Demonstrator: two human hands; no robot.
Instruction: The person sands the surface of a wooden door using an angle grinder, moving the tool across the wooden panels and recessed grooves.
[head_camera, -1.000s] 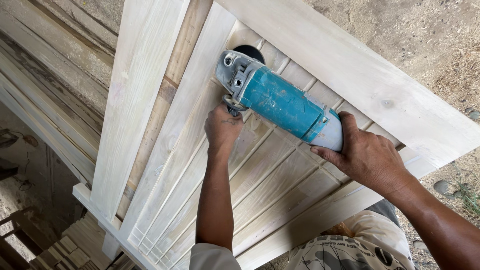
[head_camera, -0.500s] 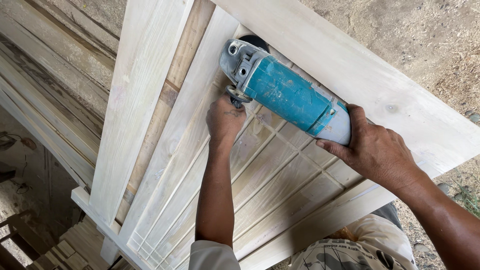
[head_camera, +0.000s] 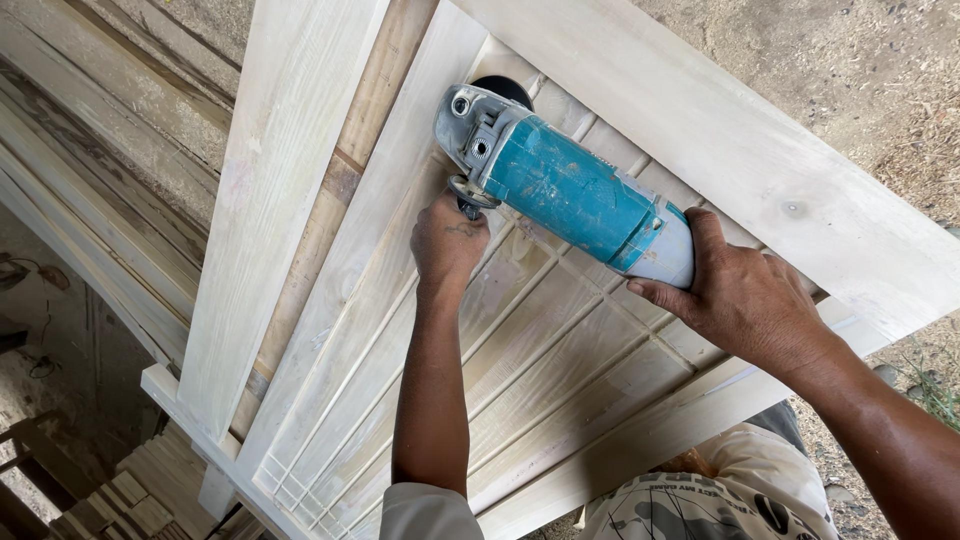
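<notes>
Gripping a heavy, rigid teal angle grinder (head_camera: 575, 195), the right hand (head_camera: 745, 305) wraps its rear body while the left hand (head_camera: 448, 245) clenches the side handle, over a pale grooved wooden panel (head_camera: 540, 350).

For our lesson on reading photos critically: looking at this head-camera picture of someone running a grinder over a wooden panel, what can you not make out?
Head view only:
- The disc: mostly hidden behind the grinder; its contact with the wooden panel is unseen.
- The side handle: covered by the left hand.
- The grinder's rear end and any cord: hidden by the right hand.
- The panel's far corners: cut off by the top and bottom edges.
</notes>
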